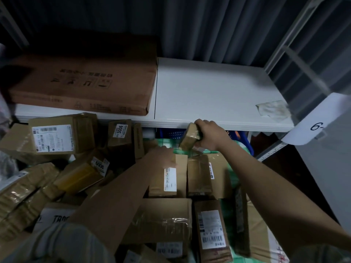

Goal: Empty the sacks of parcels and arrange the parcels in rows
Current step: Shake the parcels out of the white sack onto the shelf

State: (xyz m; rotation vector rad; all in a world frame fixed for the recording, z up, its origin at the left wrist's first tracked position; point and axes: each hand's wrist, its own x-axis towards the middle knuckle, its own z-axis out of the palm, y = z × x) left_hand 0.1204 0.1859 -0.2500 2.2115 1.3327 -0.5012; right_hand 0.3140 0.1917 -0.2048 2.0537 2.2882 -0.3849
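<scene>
Spanning the upper half of the view, a white shelf (pixel 209 95) carries a big flat brown carton (pixel 83 82) on its left part; the carton's far edge fades into shadow and its print is too dim to read. At the shelf's right end a white tag (pixel 321 122) shows "6-" before the frame cuts it off. Below the shelf lies a loose heap of taped cardboard parcels (pixel 62 135), some marked 3006 and 6008, tilted and overlapping, with the lower ones cut off by the bottom edge. Green sack material (pixel 232 179) shows between and under the parcels on the right, mostly hidden. The left hand (pixel 161 154) reaches down onto an upright parcel (pixel 169 179); its fingers are blurred and partly hidden, so I cannot tell whether they grip. The right hand (pixel 209 134) curls its fingers round a small taped parcel (pixel 190 137), holding it tilted just below the shelf's front edge, above the heap.
</scene>
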